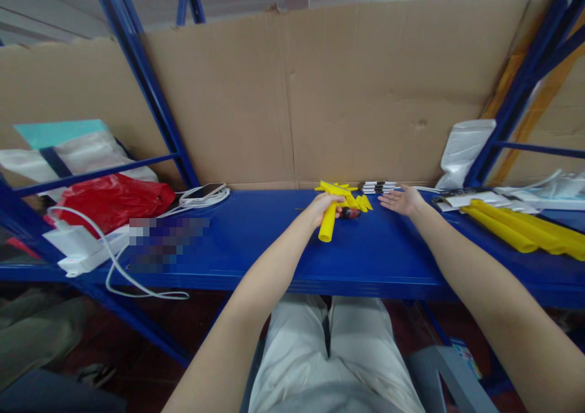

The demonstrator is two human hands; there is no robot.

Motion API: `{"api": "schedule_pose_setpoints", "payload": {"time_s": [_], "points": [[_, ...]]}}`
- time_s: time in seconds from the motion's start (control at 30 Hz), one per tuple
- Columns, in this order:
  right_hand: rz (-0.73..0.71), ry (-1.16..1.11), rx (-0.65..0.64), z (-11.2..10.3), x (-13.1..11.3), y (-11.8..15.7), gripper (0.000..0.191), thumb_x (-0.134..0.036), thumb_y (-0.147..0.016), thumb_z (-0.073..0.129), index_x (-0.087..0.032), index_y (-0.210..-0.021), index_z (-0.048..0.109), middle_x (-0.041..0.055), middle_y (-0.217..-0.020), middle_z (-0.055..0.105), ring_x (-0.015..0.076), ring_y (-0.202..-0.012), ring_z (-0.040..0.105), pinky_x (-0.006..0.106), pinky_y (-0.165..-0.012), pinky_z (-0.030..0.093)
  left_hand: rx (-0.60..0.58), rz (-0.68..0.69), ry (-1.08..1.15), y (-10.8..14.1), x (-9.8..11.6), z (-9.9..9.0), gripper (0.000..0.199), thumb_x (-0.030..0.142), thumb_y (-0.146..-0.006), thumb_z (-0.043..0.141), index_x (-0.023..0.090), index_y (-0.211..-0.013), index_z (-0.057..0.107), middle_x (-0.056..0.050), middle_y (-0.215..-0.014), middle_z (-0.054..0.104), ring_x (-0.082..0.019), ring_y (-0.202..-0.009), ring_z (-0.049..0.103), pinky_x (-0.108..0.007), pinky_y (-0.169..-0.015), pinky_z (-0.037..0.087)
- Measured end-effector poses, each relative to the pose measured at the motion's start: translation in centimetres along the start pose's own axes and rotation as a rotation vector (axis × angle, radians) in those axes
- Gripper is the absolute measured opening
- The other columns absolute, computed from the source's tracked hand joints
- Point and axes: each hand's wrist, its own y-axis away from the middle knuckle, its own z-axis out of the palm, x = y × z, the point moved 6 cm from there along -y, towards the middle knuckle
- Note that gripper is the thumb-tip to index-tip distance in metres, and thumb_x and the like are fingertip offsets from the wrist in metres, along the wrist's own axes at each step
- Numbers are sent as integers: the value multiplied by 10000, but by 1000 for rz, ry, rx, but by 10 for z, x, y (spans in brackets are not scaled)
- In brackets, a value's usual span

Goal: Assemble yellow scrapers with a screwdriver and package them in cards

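My left hand is wrapped round a yellow tube, whose open end points toward me. Just right of it lies a screwdriver with a dark red and black handle. Behind and beside that are several small yellow pieces on the blue table. Palm up and fingers spread, my right hand holds nothing; it is right of the yellow pieces, near a small stack of black-and-white items.
Several long yellow tubes lie at the right beside plastic packaging. On the left are a phone on a coiled cable, a red bag and a white power strip. Cardboard and blue posts stand behind.
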Motion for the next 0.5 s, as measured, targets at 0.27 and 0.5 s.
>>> {"api": "schedule_pose_setpoints", "payload": {"time_s": [0.27, 0.5], "points": [[-138, 70, 131, -14, -15, -5, 213, -227, -871, 282, -201, -870, 493, 113, -946, 627, 181, -824, 660, 338, -727, 543, 158, 83, 88, -9, 0, -12, 281, -49, -665, 516, 148, -865, 524, 8, -651, 562, -89, -478, 526, -189, -448, 391], [-296, 221, 183, 12, -31, 22, 65, -160, -780, 442, -190, -764, 498, 54, -786, 634, 129, -633, 622, 253, -600, 501, 489, 181, 245, 0, 10, -32, 494, -81, -665, 491, 241, -998, 321, 68, -767, 490, -54, -456, 524, -157, -430, 364]]}}
